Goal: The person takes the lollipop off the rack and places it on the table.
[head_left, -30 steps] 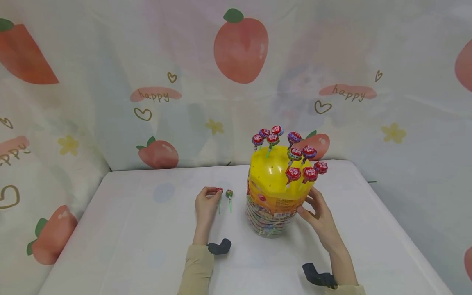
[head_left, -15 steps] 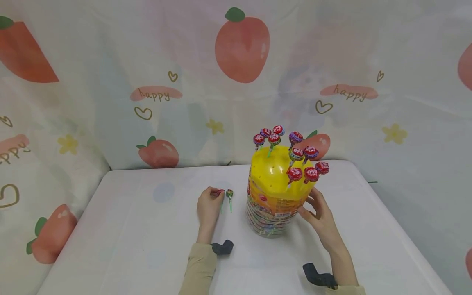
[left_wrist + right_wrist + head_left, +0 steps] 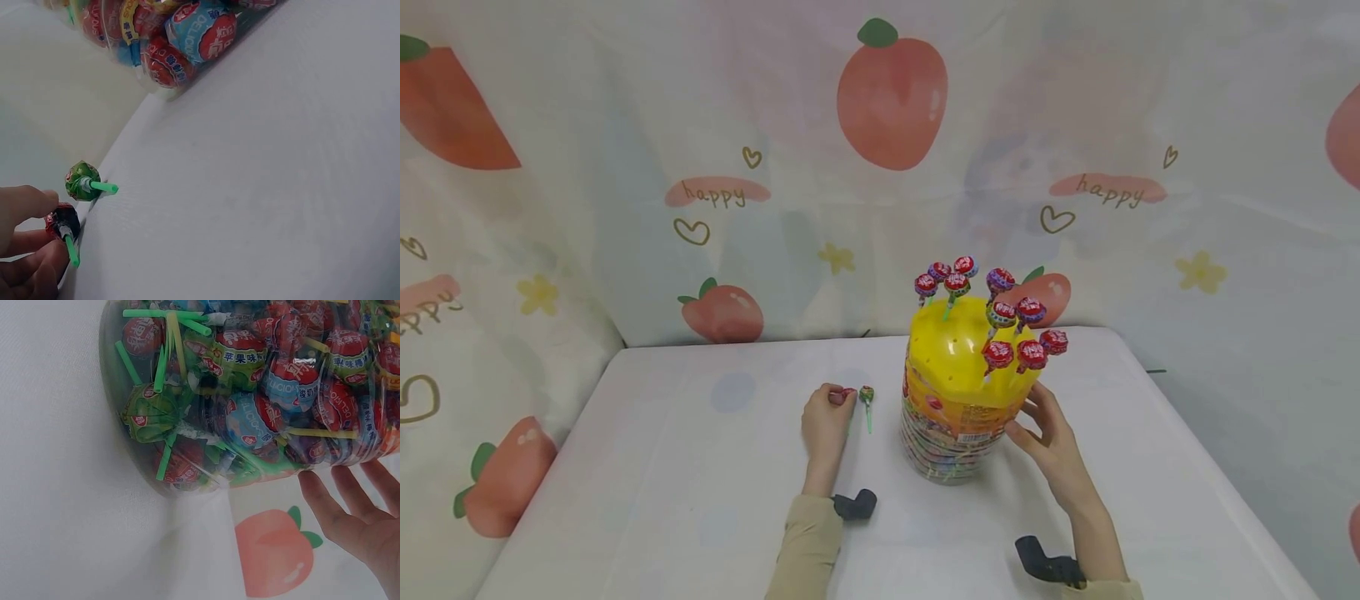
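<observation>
My left hand [image 3: 826,425] pinches a red-wrapped lollipop [image 3: 62,220] between thumb and fingers at the table. The green stick hangs below the candy. Just right of those fingertips lies a green-wrapped lollipop [image 3: 867,394], apart from the hand. A big clear jar [image 3: 928,437] full of lollipops stands to the right under a yellow lid [image 3: 943,354]. Several lollipops [image 3: 1000,314] stick up from holes in this lid. On the jar's right side rest the spread, nearly straight fingers of my right hand [image 3: 1056,454]; in the right wrist view the fingertips touch its wall.
A white-covered table [image 3: 700,467] carries everything. Behind and beside it hangs a curtain [image 3: 805,125] printed with fruit, hearts and flowers. Dark wrist camera mounts [image 3: 856,505] sit at both wrists. More holes show in the yellow lid's left part.
My left hand has shifted slightly right with the pinched lollipop, closer to the green one. The jar and my right hand have stayed in place.
</observation>
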A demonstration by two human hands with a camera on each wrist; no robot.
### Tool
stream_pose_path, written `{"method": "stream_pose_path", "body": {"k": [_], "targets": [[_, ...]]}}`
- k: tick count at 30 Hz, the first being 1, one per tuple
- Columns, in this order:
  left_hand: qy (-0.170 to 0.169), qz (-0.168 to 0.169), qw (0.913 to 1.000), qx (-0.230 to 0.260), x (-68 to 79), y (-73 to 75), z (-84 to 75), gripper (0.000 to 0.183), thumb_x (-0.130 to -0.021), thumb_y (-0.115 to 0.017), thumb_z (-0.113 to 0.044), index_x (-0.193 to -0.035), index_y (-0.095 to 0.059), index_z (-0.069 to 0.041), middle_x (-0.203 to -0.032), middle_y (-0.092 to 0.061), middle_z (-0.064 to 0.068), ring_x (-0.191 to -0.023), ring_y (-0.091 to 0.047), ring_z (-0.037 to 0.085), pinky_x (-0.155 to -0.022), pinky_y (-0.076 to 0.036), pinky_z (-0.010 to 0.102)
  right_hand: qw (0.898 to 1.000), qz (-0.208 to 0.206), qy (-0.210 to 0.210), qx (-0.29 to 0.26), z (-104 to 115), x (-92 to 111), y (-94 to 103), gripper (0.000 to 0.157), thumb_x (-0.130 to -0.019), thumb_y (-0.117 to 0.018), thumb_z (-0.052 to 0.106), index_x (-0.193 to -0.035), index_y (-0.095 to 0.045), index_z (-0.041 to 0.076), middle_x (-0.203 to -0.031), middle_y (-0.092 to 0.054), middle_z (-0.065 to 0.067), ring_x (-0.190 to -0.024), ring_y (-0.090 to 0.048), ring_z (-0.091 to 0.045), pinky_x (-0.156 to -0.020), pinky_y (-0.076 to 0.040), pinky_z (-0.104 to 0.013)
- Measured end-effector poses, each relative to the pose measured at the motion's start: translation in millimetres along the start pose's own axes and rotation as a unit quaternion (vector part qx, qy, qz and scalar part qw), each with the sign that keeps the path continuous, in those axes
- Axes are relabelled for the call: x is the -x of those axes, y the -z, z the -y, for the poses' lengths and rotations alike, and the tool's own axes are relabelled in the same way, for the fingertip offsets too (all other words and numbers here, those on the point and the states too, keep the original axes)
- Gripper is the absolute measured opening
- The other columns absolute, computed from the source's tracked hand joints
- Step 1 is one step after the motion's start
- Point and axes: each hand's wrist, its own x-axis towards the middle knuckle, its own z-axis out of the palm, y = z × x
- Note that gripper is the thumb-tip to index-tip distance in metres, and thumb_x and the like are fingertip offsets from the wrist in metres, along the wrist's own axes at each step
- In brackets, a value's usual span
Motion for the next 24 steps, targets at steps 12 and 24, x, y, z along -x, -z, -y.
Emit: {"method": "stream_pose_path", "body": {"k": [12, 24], "targets": [[0.031, 0.004, 0.9991, 0.03, 1.2, 11.6, -1.9, 0.026, -0.079, -0.078, -0.023, -0.097, -0.069, -0.006, -0.075, -0.07, 0.008, -0.067, -0.063, 0.021, -0.059, -0.044, 0.029, 1.0, 0.002, 0.004, 0.0, 0, 0, 0.0, 0.068, -0.092, -0.058, 0.013, -0.151, -0.023, 0.015, -0.153, -0.028, -0.012, -0.129, -0.032, -0.012, -0.105, -0.026, -0.071], [-0.011, -0.011, 0.9955, 0.093, 6.6, 34.9, -37.0, 0.028, -0.082, -0.075, -0.021, -0.107, -0.069, -0.01, -0.086, -0.071, 0.006, -0.071, -0.066, 0.018, -0.063, -0.049, 0.026, 1.0, 0.001, 0.002, 0.004, 0, -1, 0.0, 0.069, -0.092, -0.059, 0.013, -0.151, -0.022, 0.012, -0.153, -0.027, -0.013, -0.135, -0.029, -0.03, -0.106, -0.027, -0.07]]}}
